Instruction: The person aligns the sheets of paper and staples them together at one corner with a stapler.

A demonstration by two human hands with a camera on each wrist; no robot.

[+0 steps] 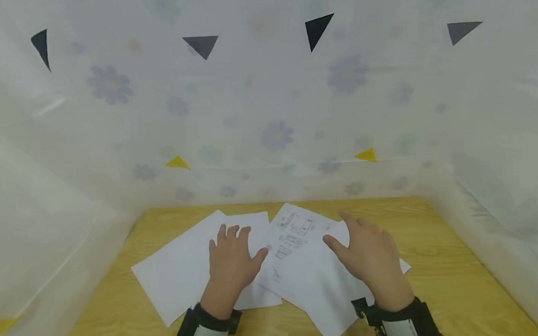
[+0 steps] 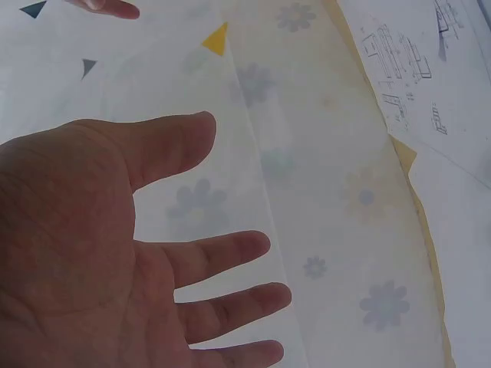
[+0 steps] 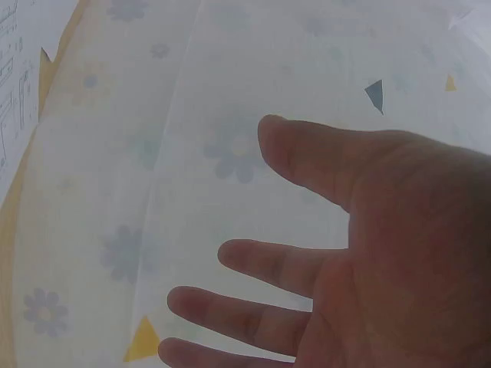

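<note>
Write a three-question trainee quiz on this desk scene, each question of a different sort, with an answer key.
1. True or false: the left hand grips a pen.
2. Multiple choice: the sheet with printed diagrams lies (A) between the two hands, (B) left of the left hand, (C) off the wooden table.
3. Fill in: the right hand is over a blank white ___, fingers spread.

Key
1. False: it holds nothing, fingers straight, over the left blank sheets.
2. A.
3. Sheet (of paper).
</note>
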